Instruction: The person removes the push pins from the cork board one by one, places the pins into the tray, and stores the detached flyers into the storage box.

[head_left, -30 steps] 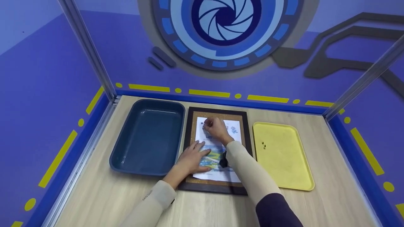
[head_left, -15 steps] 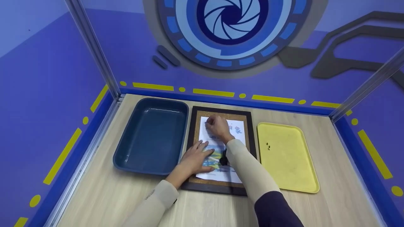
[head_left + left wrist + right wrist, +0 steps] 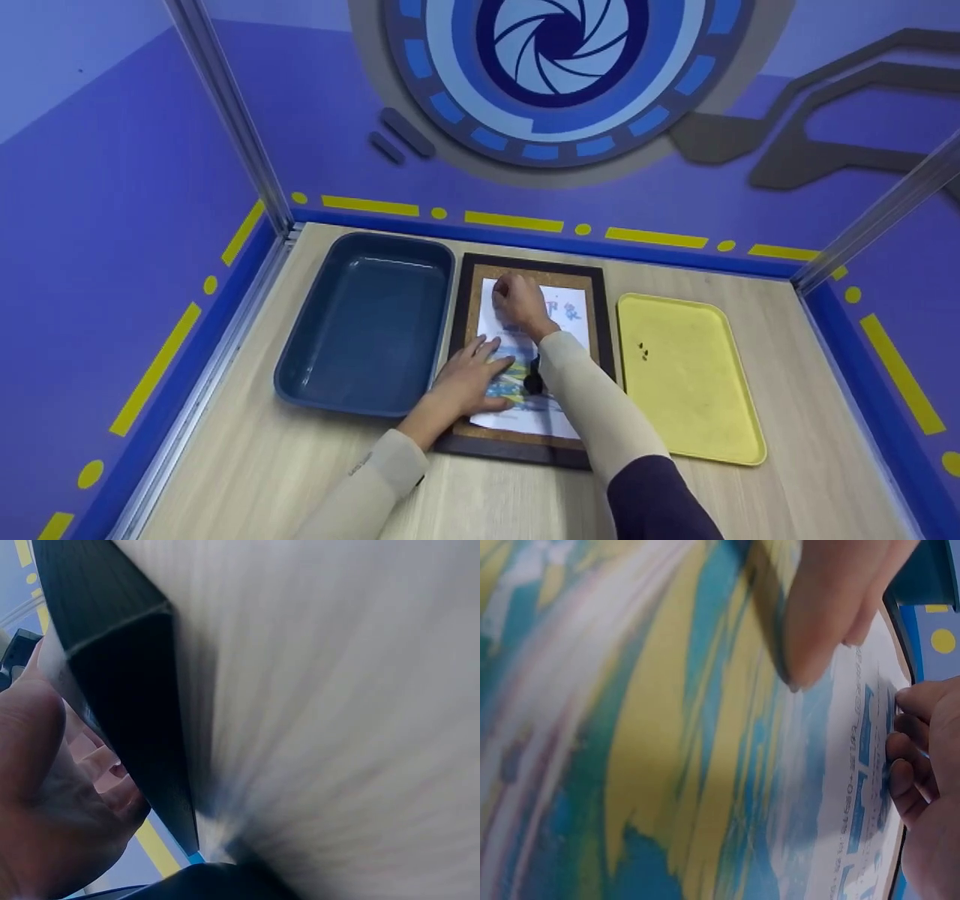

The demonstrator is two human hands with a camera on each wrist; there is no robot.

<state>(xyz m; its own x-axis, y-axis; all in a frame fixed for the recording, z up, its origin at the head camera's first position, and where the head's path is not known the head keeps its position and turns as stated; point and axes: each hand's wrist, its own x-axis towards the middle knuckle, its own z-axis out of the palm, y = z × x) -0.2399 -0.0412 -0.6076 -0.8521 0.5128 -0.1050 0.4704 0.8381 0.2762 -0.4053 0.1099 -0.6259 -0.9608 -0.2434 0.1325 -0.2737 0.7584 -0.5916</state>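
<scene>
A printed sheet of paper [image 3: 559,426] with a blue and yellow picture lies on a cork board [image 3: 472,307] in a black frame. My left hand [image 3: 465,379] rests on the sheet's lower left, its fingers spread; in the right wrist view the fingers [image 3: 817,637] of that hand touch the picture. At the sheet's top left corner is my right hand [image 3: 521,300], fingers curled and pinched together at the paper. I cannot tell the kind of small dark piece at its fingertips, which the fingers now hide. In the right wrist view this right hand [image 3: 945,780] curls near the board's edge.
A deep dark blue tray [image 3: 289,390] stands left of the board. To the right lies a shallow yellow tray [image 3: 697,390] with three small dark things [image 3: 646,350] on it. Purple panels [image 3: 315,150] border the wooden table [image 3: 817,420] at the back and sides.
My right hand stays at the paper's top left corner, fingers drawn closer together; the dark spot beside the fingertips is covered. My left hand keeps its place. The head view has shifted slightly.
</scene>
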